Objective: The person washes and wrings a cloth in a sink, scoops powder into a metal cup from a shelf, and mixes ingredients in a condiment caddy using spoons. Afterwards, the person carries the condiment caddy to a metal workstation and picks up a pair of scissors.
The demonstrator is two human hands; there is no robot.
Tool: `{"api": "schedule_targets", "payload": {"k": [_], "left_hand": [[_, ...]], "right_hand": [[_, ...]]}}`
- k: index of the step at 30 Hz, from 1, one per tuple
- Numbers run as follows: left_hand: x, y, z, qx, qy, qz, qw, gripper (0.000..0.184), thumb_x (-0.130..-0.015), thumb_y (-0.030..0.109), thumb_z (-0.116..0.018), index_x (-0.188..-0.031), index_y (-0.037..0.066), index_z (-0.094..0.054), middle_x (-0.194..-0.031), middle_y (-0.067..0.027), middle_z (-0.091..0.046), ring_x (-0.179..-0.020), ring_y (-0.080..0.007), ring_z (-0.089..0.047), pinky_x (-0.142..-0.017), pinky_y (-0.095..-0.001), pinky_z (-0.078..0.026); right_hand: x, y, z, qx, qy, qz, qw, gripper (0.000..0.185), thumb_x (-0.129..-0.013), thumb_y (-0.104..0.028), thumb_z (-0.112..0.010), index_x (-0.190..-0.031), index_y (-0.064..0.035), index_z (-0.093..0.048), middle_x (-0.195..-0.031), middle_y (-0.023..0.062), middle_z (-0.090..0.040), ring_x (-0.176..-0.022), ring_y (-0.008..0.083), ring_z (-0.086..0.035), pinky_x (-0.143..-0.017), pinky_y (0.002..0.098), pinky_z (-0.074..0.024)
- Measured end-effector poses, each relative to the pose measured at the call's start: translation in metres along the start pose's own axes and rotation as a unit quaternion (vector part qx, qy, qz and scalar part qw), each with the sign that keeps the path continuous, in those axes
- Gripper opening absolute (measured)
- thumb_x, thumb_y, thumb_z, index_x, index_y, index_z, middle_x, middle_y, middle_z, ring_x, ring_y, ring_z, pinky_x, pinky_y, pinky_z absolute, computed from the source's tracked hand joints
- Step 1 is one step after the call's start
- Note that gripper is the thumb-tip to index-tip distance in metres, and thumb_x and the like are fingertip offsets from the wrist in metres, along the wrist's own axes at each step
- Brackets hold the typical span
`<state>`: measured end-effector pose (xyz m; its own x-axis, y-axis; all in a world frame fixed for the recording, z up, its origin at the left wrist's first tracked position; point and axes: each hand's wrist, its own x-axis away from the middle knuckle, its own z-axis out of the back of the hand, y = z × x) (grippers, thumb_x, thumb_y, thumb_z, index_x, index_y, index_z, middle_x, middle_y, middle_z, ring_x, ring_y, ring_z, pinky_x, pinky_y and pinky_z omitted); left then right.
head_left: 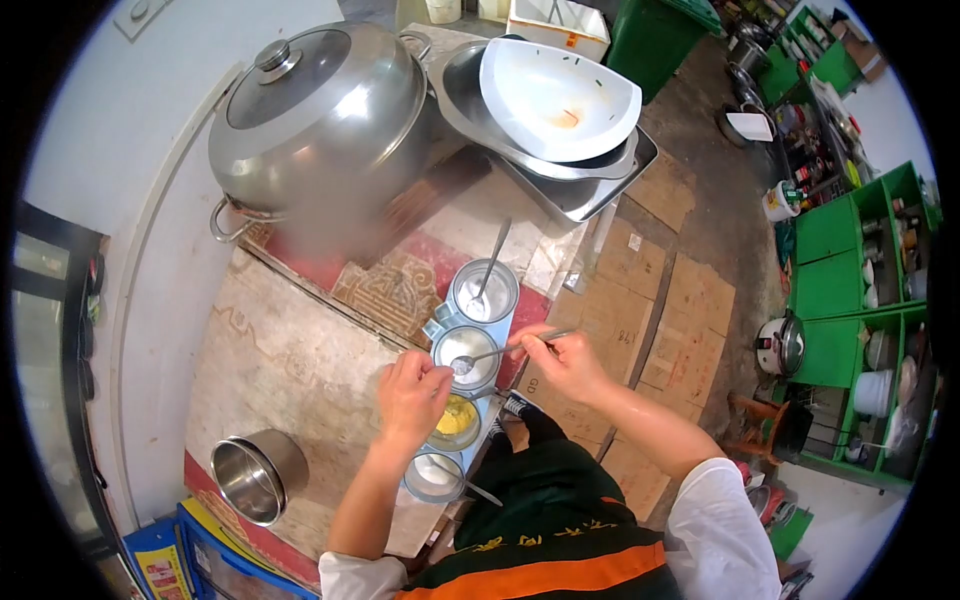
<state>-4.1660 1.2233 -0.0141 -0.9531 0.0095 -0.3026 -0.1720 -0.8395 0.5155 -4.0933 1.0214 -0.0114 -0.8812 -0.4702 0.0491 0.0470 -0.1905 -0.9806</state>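
Four round containers stand in a row in a blue rack at the table's edge. My right hand (562, 362) pinches the handle of a metal spoon (490, 353), whose bowl is in the second container (483, 372) from the far end, among white contents. My left hand (411, 398) is beside that container, its fingers curled together; what they hold, if anything, is hidden. Nearer to me is a container of yellow contents (456, 417). The nearest container (433, 478) and the farthest (484, 291) hold white contents, each with a spoon in it.
A large lidded steel pot (320, 110) stands at the back left. A white dish (560, 100) lies tilted on a metal basin (462, 85) at the back. Two nested steel pots (262, 475) are at the near left. Flattened cardboard (690, 340) covers the floor at right.
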Motion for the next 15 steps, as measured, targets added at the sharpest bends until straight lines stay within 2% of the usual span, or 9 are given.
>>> {"api": "schedule_targets", "payload": {"k": [8,11,14,15], "left_hand": [[-0.008,0.004,-0.004,-0.026,-0.047,-0.048,0.997,0.015,-0.057,0.009,-0.064,-0.069,0.012,-0.057,-0.069,-0.0008,-0.041,-0.067,-0.0169,-0.045,-0.056,-0.0306,-0.032],[-0.01,0.005,-0.006,-0.027,-0.036,-0.059,0.997,0.016,-0.055,0.006,-0.065,-0.067,0.012,-0.057,-0.067,-0.0016,-0.044,-0.062,-0.0177,-0.047,-0.053,-0.0306,-0.034],[-0.01,0.007,-0.005,-0.025,-0.039,-0.066,0.997,0.015,-0.056,0.006,-0.065,-0.067,0.011,-0.057,-0.067,-0.0018,-0.044,-0.062,-0.0184,-0.047,-0.053,-0.0308,-0.034],[-0.01,0.008,-0.004,-0.025,-0.038,-0.067,0.997,0.015,-0.056,0.006,-0.065,-0.067,0.011,-0.057,-0.067,-0.0018,-0.044,-0.062,-0.0184,-0.047,-0.053,-0.0308,-0.034]], "right_hand": [[0.003,-0.013,0.006,-0.001,0.026,-0.001,1.0,0.019,-0.083,-0.014,-0.045,-0.086,0.0002,-0.057,-0.066,0.0055,-0.06,-0.056,0.0073,-0.052,-0.052,0.0215,-0.0414],[0.003,-0.014,0.007,0.008,0.024,-0.022,0.999,0.019,-0.083,-0.014,-0.045,-0.086,0.0002,-0.057,-0.065,0.0058,-0.06,-0.057,0.0084,-0.053,-0.053,0.0219,-0.0415],[0.006,-0.005,0.003,0.003,0.046,0.002,0.999,0.019,-0.083,-0.015,-0.045,-0.085,0.0001,-0.057,-0.066,0.0063,-0.06,-0.057,0.0089,-0.053,-0.052,0.0222,-0.0411],[0.008,-0.001,0.002,-0.008,0.035,-0.01,0.999,0.017,-0.082,-0.013,-0.046,-0.088,-0.0005,-0.057,-0.071,0.0077,-0.059,-0.062,0.0117,-0.053,-0.055,0.0236,-0.0414]]}}
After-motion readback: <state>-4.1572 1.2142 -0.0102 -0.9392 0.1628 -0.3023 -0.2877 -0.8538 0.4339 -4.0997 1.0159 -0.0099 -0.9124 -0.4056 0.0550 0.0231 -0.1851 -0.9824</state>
